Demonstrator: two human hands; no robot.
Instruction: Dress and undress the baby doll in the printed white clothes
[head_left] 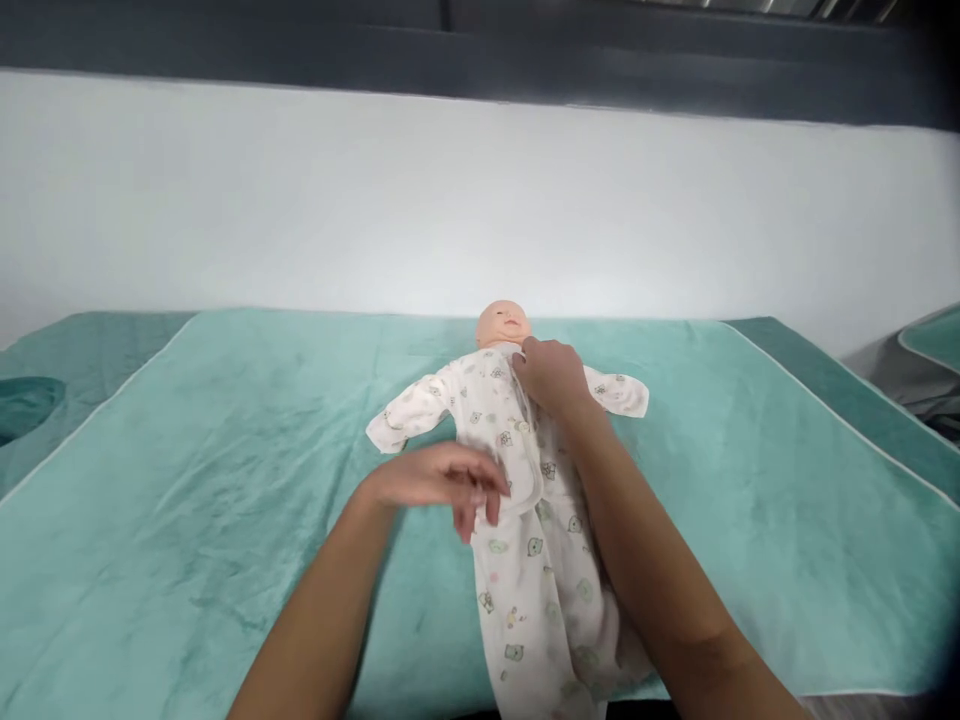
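Note:
A baby doll (504,322) lies on its back, dressed in a white long-sleeved baby shirt (487,405) and matching trousers (525,600) printed with small animals. Its sleeves stretch out to both sides and cover the ends of the arms. At the collar, just below the doll's chin, my right hand (556,378) is closed on the shirt's front edge; its fingertips are partly hidden. My left hand (454,483) hovers at the shirt's lower hem, fingers loosely bent and apart, slightly blurred, with nothing visible in them.
A teal plush cloth (247,480) with pale edging covers the table under the doll. A white wall (390,210) rises behind it, with a dark band (300,50) above. More teal fabric shows at the far left (30,405) and at the right edge.

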